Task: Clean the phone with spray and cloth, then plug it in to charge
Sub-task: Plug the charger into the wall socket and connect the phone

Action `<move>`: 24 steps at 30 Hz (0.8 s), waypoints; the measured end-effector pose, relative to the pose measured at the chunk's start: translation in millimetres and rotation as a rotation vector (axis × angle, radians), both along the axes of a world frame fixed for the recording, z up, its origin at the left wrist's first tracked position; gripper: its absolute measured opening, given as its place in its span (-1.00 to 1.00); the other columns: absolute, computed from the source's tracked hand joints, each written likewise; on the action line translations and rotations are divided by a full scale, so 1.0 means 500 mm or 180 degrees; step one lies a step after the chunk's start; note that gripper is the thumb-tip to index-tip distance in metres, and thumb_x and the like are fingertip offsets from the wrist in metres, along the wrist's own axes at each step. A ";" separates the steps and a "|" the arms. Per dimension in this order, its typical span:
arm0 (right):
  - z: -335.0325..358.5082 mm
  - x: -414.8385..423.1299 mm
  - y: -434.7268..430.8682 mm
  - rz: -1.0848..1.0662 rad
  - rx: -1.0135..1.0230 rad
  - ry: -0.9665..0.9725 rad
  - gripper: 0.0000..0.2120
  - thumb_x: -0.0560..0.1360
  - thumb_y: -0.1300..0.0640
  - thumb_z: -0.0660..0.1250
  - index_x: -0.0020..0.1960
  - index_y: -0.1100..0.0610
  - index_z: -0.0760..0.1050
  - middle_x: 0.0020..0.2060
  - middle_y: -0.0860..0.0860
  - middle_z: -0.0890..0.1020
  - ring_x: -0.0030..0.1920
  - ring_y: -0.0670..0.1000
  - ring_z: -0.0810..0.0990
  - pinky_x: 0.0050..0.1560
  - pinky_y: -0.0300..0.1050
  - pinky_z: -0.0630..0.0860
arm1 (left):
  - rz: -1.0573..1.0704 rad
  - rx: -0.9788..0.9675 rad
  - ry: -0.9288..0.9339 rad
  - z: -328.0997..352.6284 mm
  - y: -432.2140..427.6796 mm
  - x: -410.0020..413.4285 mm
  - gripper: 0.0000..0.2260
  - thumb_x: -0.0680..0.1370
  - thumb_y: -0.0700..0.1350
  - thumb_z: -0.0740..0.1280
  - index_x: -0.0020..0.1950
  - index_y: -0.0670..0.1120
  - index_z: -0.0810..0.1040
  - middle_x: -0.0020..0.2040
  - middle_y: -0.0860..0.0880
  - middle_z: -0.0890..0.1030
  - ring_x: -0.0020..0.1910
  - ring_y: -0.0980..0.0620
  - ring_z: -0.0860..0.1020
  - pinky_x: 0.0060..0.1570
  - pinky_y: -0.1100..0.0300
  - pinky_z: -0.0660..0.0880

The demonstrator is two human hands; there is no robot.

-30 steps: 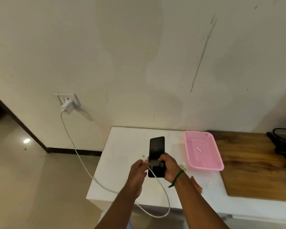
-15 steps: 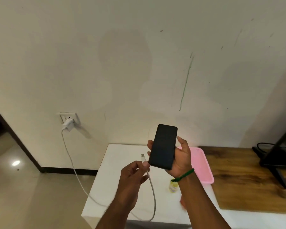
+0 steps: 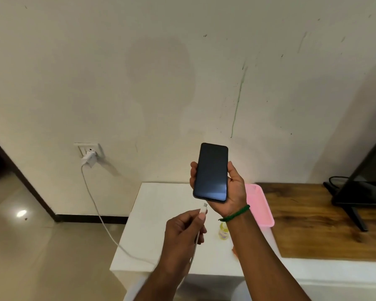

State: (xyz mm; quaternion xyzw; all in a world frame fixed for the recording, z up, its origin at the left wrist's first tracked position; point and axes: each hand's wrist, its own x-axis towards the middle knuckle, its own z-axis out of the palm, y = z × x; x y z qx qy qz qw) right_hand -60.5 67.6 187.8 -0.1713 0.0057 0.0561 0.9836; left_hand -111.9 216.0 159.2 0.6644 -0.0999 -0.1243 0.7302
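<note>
A black phone (image 3: 212, 172) with a dark screen stands upright in the air above the white table (image 3: 161, 213). My right hand (image 3: 232, 192) grips it from behind. My left hand (image 3: 185, 233) pinches the plug end of the white charging cable (image 3: 98, 211), and the connector tip sits just below the phone's bottom edge, apart from it. The cable runs left to a white charger (image 3: 89, 158) in the wall socket. A small yellow spray bottle (image 3: 223, 231) stands on the table behind my right wrist. The cloth is mostly hidden by my right forearm.
A pink plastic basket (image 3: 261, 205) lies on the table right of the phone. A wooden board (image 3: 323, 220) covers the table's right part, with a black monitor (image 3: 365, 187) on its stand and cables. Tiled floor lies to the left.
My right hand has lifted the phone up off the table and turned its screen toward me. My left hand has brought the cable's plug up under the phone's bottom edge.
</note>
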 end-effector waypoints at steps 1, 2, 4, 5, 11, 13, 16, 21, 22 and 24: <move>-0.001 0.000 0.002 0.0009 -0.0018 -0.0011 -0.40 0.52 -0.25 0.11 0.33 0.17 0.42 0.17 0.23 0.54 0.07 0.22 0.57 0.12 0.12 0.53 | 0.0027 0.0007 -0.0021 0.000 -0.002 -0.002 -0.88 0.53 -0.05 0.35 -0.12 0.02 0.69 -0.37 -0.07 0.60 -0.42 0.10 0.50 -0.36 0.33 0.48; -0.002 -0.001 0.005 0.0010 -0.0042 -0.0024 -0.40 0.52 -0.25 0.10 0.33 0.17 0.42 0.17 0.22 0.55 0.06 0.21 0.58 0.10 0.13 0.53 | 0.0053 0.0019 -0.0048 -0.001 -0.005 -0.003 -0.88 0.53 -0.05 0.35 -0.12 0.01 0.68 -0.36 -0.06 0.60 -0.42 0.10 0.51 -0.36 0.34 0.49; -0.002 -0.001 0.009 -0.0004 -0.0079 -0.0061 -0.40 0.52 -0.26 0.09 0.34 0.16 0.41 0.15 0.22 0.56 0.05 0.21 0.59 0.09 0.15 0.54 | 0.0105 0.0036 -0.0096 -0.004 -0.009 -0.002 -0.89 0.53 -0.05 0.35 -0.10 -0.01 0.67 -0.36 -0.05 0.60 -0.43 0.09 0.52 -0.36 0.34 0.49; -0.003 -0.001 0.011 -0.0013 -0.0090 -0.0081 -0.39 0.52 -0.26 0.09 0.35 0.16 0.40 0.15 0.22 0.57 0.04 0.21 0.60 0.09 0.15 0.54 | 0.0139 0.0041 -0.0111 -0.005 -0.011 -0.002 -0.89 0.53 -0.05 0.35 -0.08 -0.01 0.66 -0.36 -0.05 0.59 -0.43 0.08 0.52 -0.37 0.33 0.49; -0.010 0.003 0.018 -0.0025 -0.0014 -0.0129 -0.41 0.52 -0.26 0.08 0.31 0.16 0.43 0.12 0.22 0.59 0.02 0.21 0.61 0.08 0.16 0.55 | 0.0324 -0.0012 -0.0093 -0.013 -0.017 0.004 -0.87 0.54 -0.05 0.35 0.05 0.01 0.64 -0.37 -0.01 0.58 -0.44 0.08 0.52 -0.38 0.30 0.50; -0.013 0.005 0.019 -0.0026 -0.0029 -0.0140 -0.41 0.52 -0.26 0.08 0.30 0.16 0.43 0.11 0.22 0.59 0.01 0.20 0.61 0.08 0.16 0.55 | 0.0370 0.0018 -0.0111 -0.016 -0.020 0.006 -0.88 0.55 -0.06 0.34 0.06 0.04 0.63 -0.37 0.01 0.58 -0.45 0.08 0.52 -0.38 0.31 0.50; -0.013 0.006 0.021 -0.0041 -0.0012 -0.0147 -0.42 0.52 -0.25 0.08 0.29 0.17 0.45 0.11 0.22 0.59 0.02 0.20 0.61 0.09 0.15 0.53 | 0.0441 0.0026 -0.0115 -0.018 -0.024 0.003 -0.87 0.55 -0.05 0.34 0.02 0.16 0.62 -0.36 0.02 0.59 -0.47 0.08 0.53 -0.39 0.32 0.50; -0.010 0.007 0.020 -0.0038 0.0024 -0.0162 -0.42 0.52 -0.25 0.09 0.28 0.17 0.46 0.11 0.22 0.59 0.03 0.20 0.60 0.11 0.15 0.52 | 0.0417 0.0028 -0.0169 -0.014 -0.024 0.000 -0.77 0.56 -0.04 0.32 -0.02 0.34 0.58 -0.35 0.03 0.58 -0.48 0.11 0.53 -0.41 0.32 0.50; -0.010 0.007 0.020 -0.0037 0.0014 -0.0165 -0.42 0.52 -0.25 0.08 0.28 0.17 0.46 0.11 0.22 0.59 0.03 0.20 0.60 0.11 0.15 0.52 | 0.0416 0.0020 -0.0171 -0.012 -0.024 -0.001 -0.76 0.56 -0.04 0.32 -0.03 0.36 0.58 -0.35 0.03 0.58 -0.48 0.11 0.52 -0.42 0.32 0.50; -0.010 0.006 0.021 -0.0031 0.0007 -0.0167 -0.42 0.52 -0.25 0.08 0.28 0.17 0.47 0.12 0.22 0.59 0.03 0.20 0.60 0.11 0.15 0.52 | 0.0431 0.0009 -0.0144 -0.008 -0.025 -0.002 -0.75 0.57 -0.05 0.32 -0.04 0.36 0.58 -0.35 0.03 0.58 -0.48 0.10 0.53 -0.41 0.32 0.50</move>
